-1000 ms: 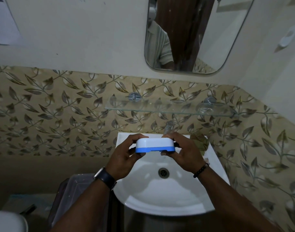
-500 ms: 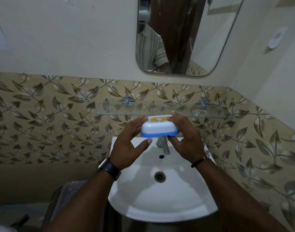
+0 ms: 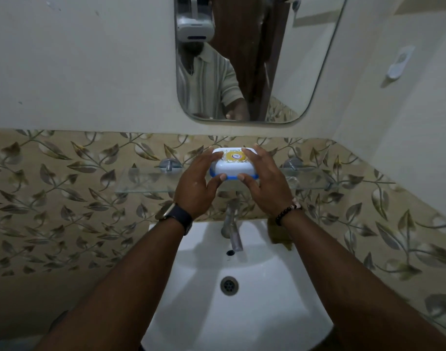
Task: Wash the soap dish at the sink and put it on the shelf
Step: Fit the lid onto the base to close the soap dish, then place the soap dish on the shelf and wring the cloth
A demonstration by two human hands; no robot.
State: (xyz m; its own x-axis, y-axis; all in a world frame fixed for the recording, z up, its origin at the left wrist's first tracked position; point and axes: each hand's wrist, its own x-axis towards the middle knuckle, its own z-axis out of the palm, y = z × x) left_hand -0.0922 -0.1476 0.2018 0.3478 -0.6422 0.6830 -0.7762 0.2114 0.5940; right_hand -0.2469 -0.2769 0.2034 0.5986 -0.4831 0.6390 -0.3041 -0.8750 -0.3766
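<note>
Head view shows my two hands lifted in the middle of the frame, with the soap dish point(image 3: 233, 164) between them. My left hand point(image 3: 196, 184) holds its left end, fingers over the top and thumb under the blue lower edge. My right hand point(image 3: 266, 182) holds the right end in the same way, so both sets of fingers are closed on the dish and not spread free.

The dish is at the height of the glass shelf point(image 3: 146, 183), which runs across the leaf-pattern wall in the middle of the frame. I cannot tell whether its bottom already touches the glass or is just above it, because my thumbs cover that edge.

Below, in the lower middle, the sink point(image 3: 275, 287) looks white and clean, and no water comes from the tap point(image 3: 233, 230). From this I judge that the washing part is finished. What is left is small: to set the dish flat on the shelf, check that it sits well back from the front edge, and take my hands away.
</note>
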